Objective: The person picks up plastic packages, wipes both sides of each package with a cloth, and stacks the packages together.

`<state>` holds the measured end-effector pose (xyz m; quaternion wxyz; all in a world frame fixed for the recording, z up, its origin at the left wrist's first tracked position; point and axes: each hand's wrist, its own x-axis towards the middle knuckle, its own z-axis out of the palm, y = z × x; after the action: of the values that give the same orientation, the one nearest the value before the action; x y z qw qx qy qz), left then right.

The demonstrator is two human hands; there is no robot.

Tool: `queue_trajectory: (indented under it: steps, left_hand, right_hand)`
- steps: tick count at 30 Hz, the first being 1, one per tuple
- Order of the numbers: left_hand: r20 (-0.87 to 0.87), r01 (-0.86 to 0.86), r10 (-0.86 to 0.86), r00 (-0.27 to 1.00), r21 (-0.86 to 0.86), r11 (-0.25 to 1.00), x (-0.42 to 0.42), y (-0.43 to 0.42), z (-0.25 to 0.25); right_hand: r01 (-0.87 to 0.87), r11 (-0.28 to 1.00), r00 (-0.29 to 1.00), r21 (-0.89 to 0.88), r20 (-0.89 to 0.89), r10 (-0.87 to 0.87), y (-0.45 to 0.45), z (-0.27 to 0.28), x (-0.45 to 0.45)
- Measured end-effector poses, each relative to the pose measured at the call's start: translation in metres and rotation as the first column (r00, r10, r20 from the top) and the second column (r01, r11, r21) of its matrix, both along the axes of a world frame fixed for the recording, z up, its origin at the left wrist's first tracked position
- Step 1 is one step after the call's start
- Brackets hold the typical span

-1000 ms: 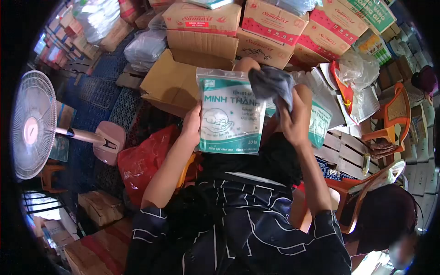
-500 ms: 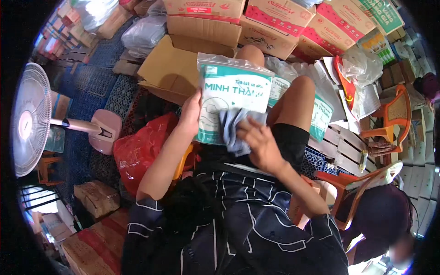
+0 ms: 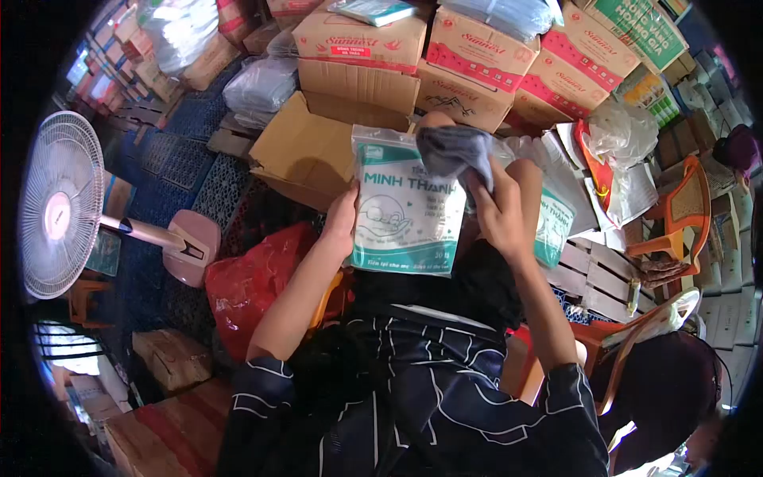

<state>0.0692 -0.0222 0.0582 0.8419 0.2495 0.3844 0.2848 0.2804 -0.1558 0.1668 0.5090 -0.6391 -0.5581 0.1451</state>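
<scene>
- Pack [image 3: 409, 211] is mid-view, printed side up, held above the lap. That's the main thing here.
- Left hand [image 3: 342, 222] is on its 9 o'clock edge, grip pinching that side.
- Right hand [image 3: 505, 219] has its grip closed on a bunched grey cloth [image 3: 455, 151], which overlaps the pack's 1 o'clock corner. Can't tell if they're actually touching.
- Open box [image 3: 306, 143] sits just off at 10 o'clock from the pack, flap up.
- Red bag [image 3: 258, 286] at 8 o'clock, fan [image 3: 62, 215] way out at 9.
- Second pack [image 3: 554, 228] at 3 o'clock, partly behind the right leg, orange chair [image 3: 690, 207] farther out.
</scene>
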Motion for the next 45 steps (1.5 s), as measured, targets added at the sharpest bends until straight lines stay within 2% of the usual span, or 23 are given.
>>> queue_trajectory:
  steps: [1,3,5,7,11,13,15,16,19,22,25,26,27,29,31,33,34,35,38,39,41,42,45]
  left_hand:
    - [-0.007,-0.008,0.008,1.0,-0.006,1.0,0.001,0.0,0.003]
    - [-0.026,-0.03,0.029,0.999,-0.026,0.999,0.0,-0.002,0.008]
    - [-0.028,-0.018,0.017,0.999,-0.028,0.999,-0.002,-0.002,0.006]
    - [-0.031,-0.016,0.015,0.999,-0.044,0.999,-0.002,0.001,0.002]
    - [0.06,-0.058,0.061,0.996,-0.047,0.997,-0.002,0.004,-0.021]
    - [-0.132,-0.052,0.042,0.99,-0.067,0.996,-0.003,-0.002,0.005]
    - [-0.173,-0.036,0.039,0.984,0.021,0.999,-0.003,-0.001,-0.001]
    - [-0.061,0.003,-0.006,0.998,-0.046,0.999,-0.003,-0.001,0.001]
    - [0.043,-0.04,0.041,0.998,-0.011,0.999,0.0,-0.005,0.0]
    - [-0.009,-0.033,0.033,0.999,-0.004,0.999,0.0,-0.002,0.002]
    - [-0.103,-0.006,0.007,0.995,0.016,1.0,-0.002,-0.006,0.017]
    - [-0.07,0.002,-0.006,0.998,-0.054,0.999,-0.001,0.0,0.003]
    - [-0.079,0.027,-0.023,0.997,0.053,0.998,-0.002,-0.005,0.014]
    - [-0.014,-0.014,0.014,1.0,-0.063,0.998,0.0,-0.004,0.017]
    - [0.009,0.005,-0.004,1.0,-0.069,0.998,-0.001,0.002,0.002]
    - [0.023,0.036,-0.034,0.999,-0.076,0.996,-0.002,-0.001,0.007]
    - [0.031,0.025,-0.023,0.999,-0.059,0.998,-0.001,-0.001,0.006]
    - [0.023,0.029,-0.027,0.999,-0.058,0.998,-0.001,-0.001,0.005]
    - [0.017,0.04,-0.04,0.999,-0.018,0.999,-0.003,0.001,0.0]
    - [0.032,0.015,-0.014,0.999,-0.038,0.999,-0.002,0.0,0.003]
    - [0.06,-0.036,0.041,0.997,-0.09,0.995,0.0,-0.005,0.012]
    - [0.171,-0.028,0.041,0.984,-0.077,0.997,-0.001,-0.004,0.014]
    - [0.158,-0.098,0.126,0.979,-0.176,0.98,-0.008,-0.005,0.027]
  right_hand:
    - [0.002,0.998,0.999,-0.059,0.044,0.001,0.012,-0.002,0.006]
    - [-0.003,0.983,0.942,0.182,0.331,-0.058,0.037,-0.026,0.008]
    - [-0.11,0.988,0.924,0.11,0.377,0.061,0.052,-0.053,0.005]
    - [-0.121,0.992,0.786,-0.027,0.607,0.113,0.054,-0.057,-0.014]
    - [-0.259,0.951,0.723,-0.167,0.619,0.306,0.024,-0.053,-0.046]
    - [-0.351,0.914,0.704,-0.203,0.587,0.401,0.0,-0.057,-0.061]
    - [-0.413,0.857,0.681,-0.309,0.52,0.516,-0.023,-0.053,-0.073]
    - [-0.451,0.84,0.679,-0.301,0.496,0.542,-0.035,-0.058,-0.078]
    - [-0.549,0.762,0.667,-0.343,0.369,0.647,-0.062,-0.061,-0.087]
    - [-0.674,0.699,0.707,-0.238,0.068,0.704,-0.065,-0.058,-0.084]
    - [-0.719,0.605,0.682,-0.343,-0.519,0.516,-0.061,-0.044,-0.052]
    - [-0.614,0.739,0.74,-0.276,-0.526,0.419,-0.058,-0.037,-0.045]
    - [-0.486,0.85,0.78,-0.205,-0.541,0.315,-0.054,-0.028,-0.041]
    - [-0.254,0.938,0.849,-0.236,-0.52,0.099,-0.032,-0.008,-0.035]
    - [-0.089,0.986,0.939,-0.141,-0.341,0.036,-0.004,-0.003,-0.023]
    - [-0.039,0.999,0.983,0.029,-0.179,0.044,0.027,-0.007,-0.016]
    - [0.012,1.0,0.99,-0.018,-0.14,-0.015,0.035,0.0,-0.021]
    - [-0.047,0.992,0.99,-0.114,-0.134,0.032,0.044,0.005,-0.02]
    - [-0.159,0.984,0.97,0.076,0.198,0.142,0.085,-0.056,-0.015]
    - [-0.159,0.985,0.924,0.069,0.362,0.124,0.08,-0.051,-0.027]
    - [-0.233,0.972,0.834,-0.027,0.508,0.214,0.078,-0.046,-0.04]
    - [-0.275,0.96,0.808,-0.05,0.53,0.259,0.075,-0.044,-0.044]
    - [-0.394,0.911,0.728,-0.121,0.564,0.389,0.063,-0.042,-0.058]
